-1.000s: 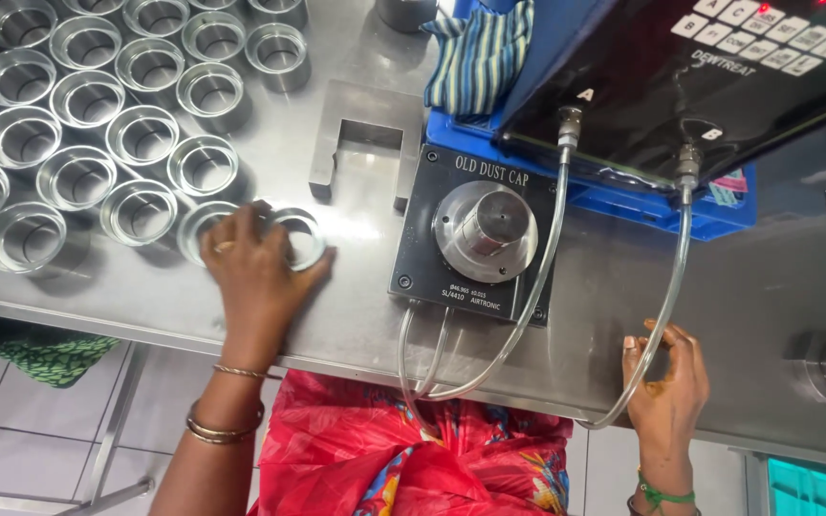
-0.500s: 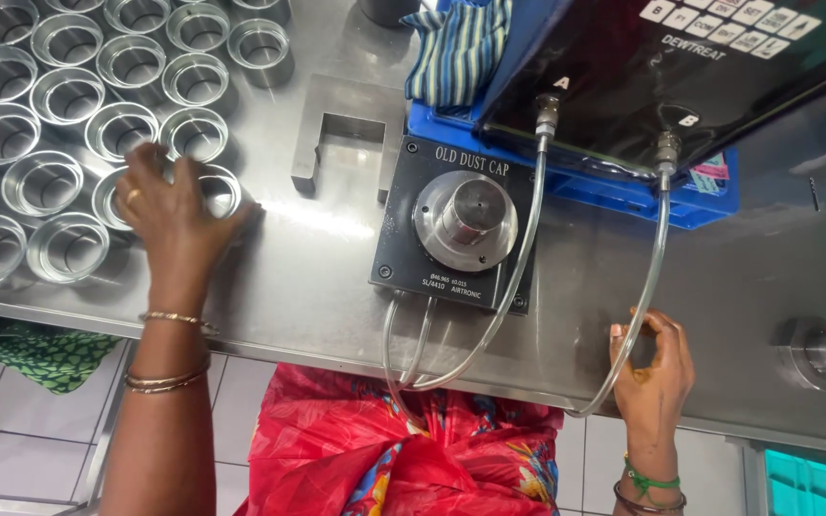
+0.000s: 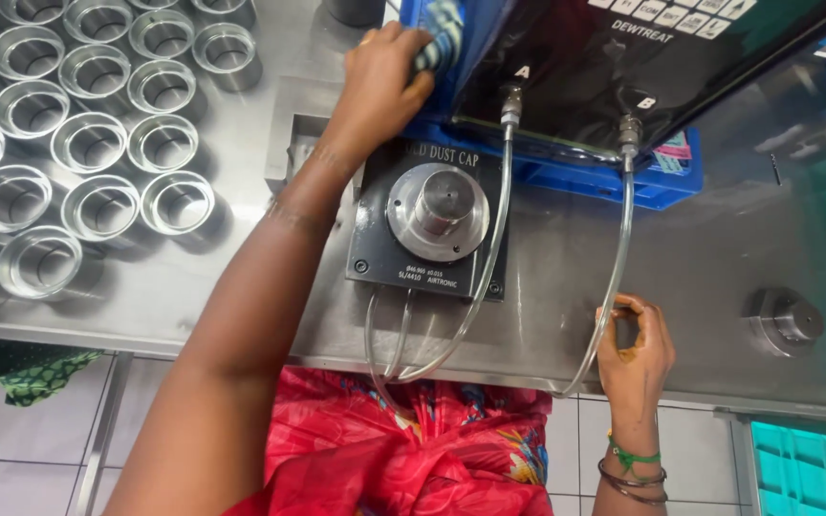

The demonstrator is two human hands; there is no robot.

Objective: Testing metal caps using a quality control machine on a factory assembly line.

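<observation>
From the head camera, looking down at a brushed steel workbench (image 3: 241, 277), the left hand (image 3: 380, 81) reaches far forward and closes its fingers on a blue-and-white striped cloth (image 3: 444, 29) that lies bunched against the near left corner of a black, blue-framed instrument box (image 3: 623, 86). The right hand (image 3: 635, 349) rests at the bench's front edge, thumb and forefinger curled round something small and dark just beside a clear plastic tube (image 3: 614, 258); what it pinches is too hidden to name. Between the hands sits a black square plate with a round stepped steel plug (image 3: 437, 210), and rows of short shiny metal rings (image 3: 97, 143) stand well to the left. To lift the cloth well, I judge a full-fingered grip and a straight pull wisest, keeping the forearm high so it clears the plug and both tubes.
</observation>
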